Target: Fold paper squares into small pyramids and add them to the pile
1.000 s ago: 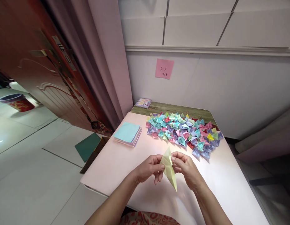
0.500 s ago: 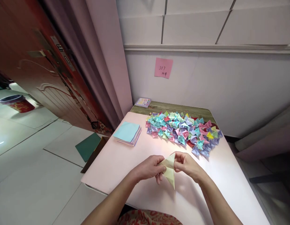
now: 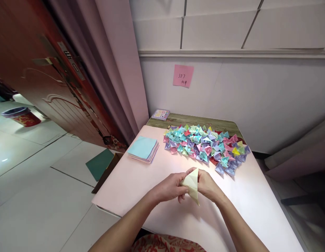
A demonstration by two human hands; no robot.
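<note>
Both my hands pinch one pale yellow folded paper piece [image 3: 191, 184] just above the pink table top [image 3: 141, 189]. My left hand [image 3: 170, 187] grips its left side, fingers curled under it. My right hand [image 3: 208, 185] holds its right side with thumb and fingers closed. The paper forms a pointed triangle with its tip aimed down towards me. Behind my hands lies a wide heap of several small folded paper pieces [image 3: 205, 147] in teal, pink, purple and yellow. A stack of flat square paper sheets [image 3: 143, 148], teal on top, rests at the left of the table.
A small pack of printed paper [image 3: 160, 114] lies on the bare wooden strip at the table's far edge. A pink note [image 3: 183, 75] is stuck on the white wall. At left are a curtain, a red door, a tiled floor and a green sheet [image 3: 99, 163].
The yellow paper has got shorter and more compact between my fingers. Both hands have drawn closer together and lowered a little towards the table.
</note>
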